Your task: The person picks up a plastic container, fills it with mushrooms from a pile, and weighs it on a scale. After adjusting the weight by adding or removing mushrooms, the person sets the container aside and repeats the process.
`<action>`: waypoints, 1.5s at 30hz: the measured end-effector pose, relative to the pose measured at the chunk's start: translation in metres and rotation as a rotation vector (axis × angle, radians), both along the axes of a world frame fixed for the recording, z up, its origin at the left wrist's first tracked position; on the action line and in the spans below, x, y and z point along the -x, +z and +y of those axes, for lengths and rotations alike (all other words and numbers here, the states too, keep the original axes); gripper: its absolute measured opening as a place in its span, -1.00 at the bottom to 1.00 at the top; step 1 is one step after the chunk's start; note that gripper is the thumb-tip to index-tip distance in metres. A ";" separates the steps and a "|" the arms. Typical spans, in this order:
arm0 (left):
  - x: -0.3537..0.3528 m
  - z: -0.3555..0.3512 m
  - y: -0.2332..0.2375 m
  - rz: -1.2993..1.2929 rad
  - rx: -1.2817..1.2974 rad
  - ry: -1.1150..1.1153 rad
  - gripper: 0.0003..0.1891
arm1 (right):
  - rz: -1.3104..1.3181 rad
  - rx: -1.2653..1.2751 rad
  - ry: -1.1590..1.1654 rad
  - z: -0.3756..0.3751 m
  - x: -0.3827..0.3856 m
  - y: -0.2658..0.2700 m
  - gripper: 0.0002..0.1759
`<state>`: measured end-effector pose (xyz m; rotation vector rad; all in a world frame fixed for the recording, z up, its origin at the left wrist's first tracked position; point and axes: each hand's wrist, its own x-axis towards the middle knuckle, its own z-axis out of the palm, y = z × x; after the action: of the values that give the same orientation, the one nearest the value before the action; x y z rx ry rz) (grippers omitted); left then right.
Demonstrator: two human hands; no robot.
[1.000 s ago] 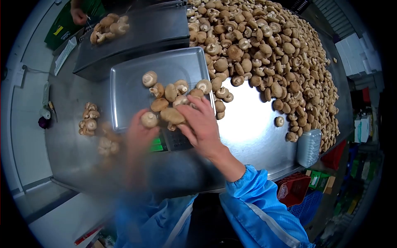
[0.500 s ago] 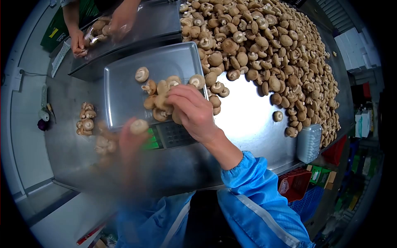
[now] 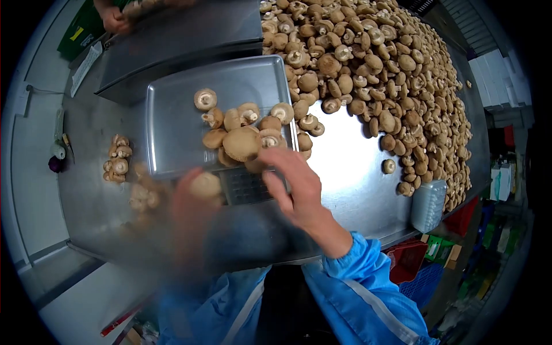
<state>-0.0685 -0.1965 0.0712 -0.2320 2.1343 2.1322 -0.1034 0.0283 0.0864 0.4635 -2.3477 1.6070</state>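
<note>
My left hand (image 3: 192, 201), smeared by motion, has a pale brown mushroom (image 3: 206, 185) at its fingers, by the front edge of the scale. Blurred mushrooms (image 3: 141, 197) lie on the table just left of it. My right hand (image 3: 299, 187) is open, thumb and fingers apart, with its fingertips right at the mushrooms near the tray's front right corner. On the metal weighing tray (image 3: 172, 121) sits a loose group of mushrooms, among them a large brown cap (image 3: 242, 144). The scale's dark keypad (image 3: 247, 187) shows below the tray; my left hand and its mushroom cover the display.
A large heap of mushrooms (image 3: 391, 86) fills the right and back of the steel table (image 3: 339, 167). A clear plastic punnet stack (image 3: 428, 204) stands at the front right. Some mushrooms (image 3: 118, 158) lie at left. Behind a metal stand (image 3: 190, 40) shows another person's hand (image 3: 115, 20).
My right hand has drawn back from the tray's mushrooms, down and right, and its fingers have spread. The mushroom in my left hand has shifted slightly right. The other person's hands have moved up and away.
</note>
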 end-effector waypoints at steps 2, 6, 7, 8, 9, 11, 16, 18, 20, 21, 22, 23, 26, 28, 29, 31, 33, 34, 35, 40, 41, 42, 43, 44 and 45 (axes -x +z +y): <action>-0.010 0.014 0.009 0.108 0.167 -0.192 -0.31 | -0.326 0.164 0.112 -0.005 -0.028 0.014 -0.47; -0.011 0.030 0.018 0.383 0.492 -0.560 -0.26 | -0.315 0.068 0.205 -0.014 -0.057 0.002 -0.35; -0.011 0.028 0.020 0.400 0.521 -0.614 -0.25 | -0.334 0.074 0.216 -0.006 -0.061 -0.003 -0.35; -0.004 0.018 0.027 0.282 0.550 -0.679 -0.27 | -0.354 0.084 0.224 0.002 -0.065 -0.007 -0.35; 0.009 0.003 0.034 0.165 0.579 -0.746 -0.29 | -0.388 0.027 0.159 0.012 -0.068 -0.009 -0.39; 0.040 -0.022 0.020 0.305 0.344 -0.400 -0.40 | -0.427 -0.019 0.002 0.029 -0.071 -0.018 -0.45; 0.134 -0.034 0.030 0.455 0.707 -0.153 -0.62 | -0.344 -0.331 -0.315 0.077 -0.081 -0.064 -0.45; 0.157 -0.023 0.014 0.454 0.782 -0.234 -0.63 | -0.420 -0.409 -0.386 0.092 -0.087 -0.080 -0.43; 0.174 -0.008 -0.005 0.448 0.766 -0.246 -0.60 | -0.499 -0.550 -0.410 0.101 -0.095 -0.099 -0.42; 0.182 -0.003 -0.012 0.435 0.802 -0.249 -0.60 | -0.540 -0.618 -0.422 0.103 -0.096 -0.102 -0.41; 0.189 0.001 -0.016 0.422 0.842 -0.252 -0.59 | -0.536 -0.617 -0.428 0.105 -0.098 -0.103 -0.41; 0.194 0.003 -0.017 0.465 0.841 -0.228 -0.57 | -0.529 -0.614 -0.431 0.105 -0.098 -0.103 -0.40; 0.208 0.002 -0.020 0.362 0.854 -0.220 -0.56 | -0.487 -0.596 -0.460 0.102 -0.093 -0.105 -0.43; 0.215 -0.006 -0.024 0.292 0.796 -0.205 -0.64 | -0.434 -0.589 -0.480 0.097 -0.085 -0.100 -0.45; 0.217 -0.013 -0.025 0.217 0.762 -0.201 -0.67 | -0.402 -0.557 -0.477 0.096 -0.079 -0.096 -0.48; 0.212 -0.014 -0.027 0.197 0.745 -0.154 -0.76 | -0.386 -0.487 -0.453 0.092 -0.065 -0.086 -0.50; 0.203 -0.012 -0.030 0.269 0.705 -0.141 -0.79 | -0.330 -0.459 -0.438 0.087 -0.051 -0.080 -0.55; 0.199 -0.011 -0.030 0.303 0.685 -0.129 -0.81 | -0.299 -0.443 -0.428 0.085 -0.043 -0.077 -0.56; 0.194 -0.010 -0.028 0.214 0.575 -0.131 -0.85 | -0.268 -0.426 -0.414 0.083 -0.035 -0.074 -0.57; 0.177 -0.009 -0.022 0.320 0.398 -0.003 -0.84 | -0.077 -0.317 -0.367 0.069 0.002 -0.058 -0.58; 0.175 -0.011 -0.024 0.352 0.351 0.042 -0.84 | -0.057 -0.305 -0.341 0.066 0.011 -0.049 -0.54; 0.173 -0.013 -0.025 0.384 0.304 0.085 -0.84 | -0.046 -0.305 -0.317 0.063 0.020 -0.043 -0.51; 0.168 -0.016 -0.023 0.374 0.228 0.126 -0.83 | -0.036 -0.304 -0.295 0.060 0.029 -0.039 -0.48; 0.163 -0.020 -0.018 0.363 0.152 0.167 -0.82 | -0.027 -0.302 -0.274 0.058 0.038 -0.036 -0.45; 0.157 -0.025 -0.014 0.353 0.077 0.209 -0.81 | -0.034 -0.301 -0.236 0.057 0.046 -0.035 -0.35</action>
<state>-0.2258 -0.2212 0.0568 -0.0929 2.4860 2.3580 -0.1489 0.0853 0.0509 0.2060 -2.5692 1.1729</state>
